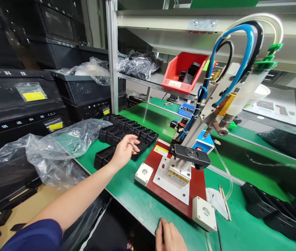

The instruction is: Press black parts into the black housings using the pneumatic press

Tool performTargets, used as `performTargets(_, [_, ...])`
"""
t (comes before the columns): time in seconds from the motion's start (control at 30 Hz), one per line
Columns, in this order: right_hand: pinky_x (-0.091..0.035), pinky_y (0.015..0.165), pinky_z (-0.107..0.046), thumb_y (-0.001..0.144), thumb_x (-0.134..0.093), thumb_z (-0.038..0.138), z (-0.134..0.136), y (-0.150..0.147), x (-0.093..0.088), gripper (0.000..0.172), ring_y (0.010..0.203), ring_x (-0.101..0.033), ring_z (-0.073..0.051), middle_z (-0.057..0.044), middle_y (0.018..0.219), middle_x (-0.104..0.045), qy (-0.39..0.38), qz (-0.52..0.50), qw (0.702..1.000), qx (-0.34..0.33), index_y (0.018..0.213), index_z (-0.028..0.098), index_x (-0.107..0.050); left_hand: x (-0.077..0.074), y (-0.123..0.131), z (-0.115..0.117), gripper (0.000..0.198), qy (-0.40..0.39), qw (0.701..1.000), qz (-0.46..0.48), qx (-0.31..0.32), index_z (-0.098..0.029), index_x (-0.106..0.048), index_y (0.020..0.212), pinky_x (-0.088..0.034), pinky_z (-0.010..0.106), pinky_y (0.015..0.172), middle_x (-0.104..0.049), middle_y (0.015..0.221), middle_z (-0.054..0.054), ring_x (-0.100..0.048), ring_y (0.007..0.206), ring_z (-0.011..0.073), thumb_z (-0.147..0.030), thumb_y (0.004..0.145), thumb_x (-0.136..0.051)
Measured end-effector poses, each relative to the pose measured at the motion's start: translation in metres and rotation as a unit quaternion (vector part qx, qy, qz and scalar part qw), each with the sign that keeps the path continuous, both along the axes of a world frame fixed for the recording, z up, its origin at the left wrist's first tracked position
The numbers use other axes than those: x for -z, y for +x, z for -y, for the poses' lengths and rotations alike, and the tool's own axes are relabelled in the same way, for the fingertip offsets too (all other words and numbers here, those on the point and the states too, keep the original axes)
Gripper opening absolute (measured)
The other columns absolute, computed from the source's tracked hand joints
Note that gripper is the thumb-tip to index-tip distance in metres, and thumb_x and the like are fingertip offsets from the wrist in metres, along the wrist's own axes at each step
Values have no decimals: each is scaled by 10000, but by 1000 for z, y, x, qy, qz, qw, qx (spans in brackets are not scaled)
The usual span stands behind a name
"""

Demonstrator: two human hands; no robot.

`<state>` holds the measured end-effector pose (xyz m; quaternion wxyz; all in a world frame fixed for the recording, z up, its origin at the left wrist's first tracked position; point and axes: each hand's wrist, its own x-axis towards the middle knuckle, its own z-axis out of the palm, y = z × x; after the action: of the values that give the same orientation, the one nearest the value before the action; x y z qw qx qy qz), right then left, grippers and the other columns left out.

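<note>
My left hand (125, 150) reaches over the near side of several rows of black plastic housings (115, 134) on the green bench. Its fingers are curled together beside one black housing (142, 148); whatever they pinch is hidden. Low in the view, my right hand (170, 237) rests at the bench's front edge, holding nothing, with its fingers a little apart. Between and beyond the hands stands a bench fixture with a red-brown base (150, 188). On its white post sits a black ribbed part (191, 153), untouched by either hand.
Two white button boxes (144, 173) (204, 213) flank the fixture base. Above it slants a dispensing head (223, 122) with blue and clear hoses. More black parts (275, 209) lie at right. Plastic film (66, 146) drapes the bench's left edge. A red bin (180, 69) hangs behind.
</note>
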<state>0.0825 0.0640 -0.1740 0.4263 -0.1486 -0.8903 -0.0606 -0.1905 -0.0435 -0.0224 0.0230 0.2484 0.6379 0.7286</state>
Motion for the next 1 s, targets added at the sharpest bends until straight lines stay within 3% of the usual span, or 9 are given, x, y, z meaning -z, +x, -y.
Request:
performTargets(0.13, [-351,596,-259,953,-504,186,-1,2,4,132,557,-522,-112,10,657,-561,-12,9,1000,-11,928,173,-633,-31,24,-41,247,47,976,128,168,-160,-593,961,-471,171,524,-658,969,67,-627,654,81,-104,738,-502])
performTargets(0.23, [-339,593,-267,959,-475,181,-2,3,5,151,555,-510,-114,13,644,-532,-7,24,999,-22,928,173,-622,-49,28,-65,163,52,957,182,220,-150,-597,900,-483,175,557,-657,998,94,-655,714,96,-110,771,-505])
performTargets(0.43, [-323,594,-275,953,-465,155,-2,3,6,144,580,-503,-122,7,643,-510,-7,11,999,-31,916,159,-604,-62,14,-107,130,-66,974,79,203,-155,-597,855,-451,189,508,-652,955,95,-637,697,119,-167,810,-476])
performTargets(0.57, [-320,610,-278,953,-473,150,-1,2,8,133,587,-491,-124,5,652,-518,-3,2,1000,-22,928,160,-603,-72,16,-128,168,-124,975,-51,179,-181,-630,848,-497,252,688,-659,906,50,-605,780,137,-143,801,-474])
performTargets(0.67, [-316,615,-280,960,-453,161,0,3,9,153,587,-480,-127,3,653,-517,-8,6,1000,-21,943,160,-605,-81,26,-141,196,-176,955,-130,199,-200,-657,857,-483,307,836,-677,894,31,-604,870,172,-120,769,-501])
performTargets(0.83, [-320,617,-282,953,-460,155,0,3,10,138,593,-477,-129,5,655,-503,-13,4,1000,-21,936,160,-597,-87,39,-149,289,-250,913,-193,259,-219,-649,1004,-496,312,778,-688,862,25,-615,779,178,-146,769,-496])
performTargets(0.9, [-315,611,-285,951,-464,151,0,3,10,134,594,-474,-129,5,657,-498,-13,4,1000,-23,931,158,-597,-89,42,-146,328,-260,900,-254,241,-214,-615,1084,-497,321,803,-680,948,43,-616,836,188,-171,781,-497])
performTargets(1.0, [-303,612,-290,953,-459,155,0,3,11,135,602,-467,-133,2,662,-496,-16,6,1000,-24,939,158,-594,-91,47,-139,308,-261,883,-353,163,-195,-596,1091,-492,341,830,-643,1023,71,-604,904,208,-213,791,-531])
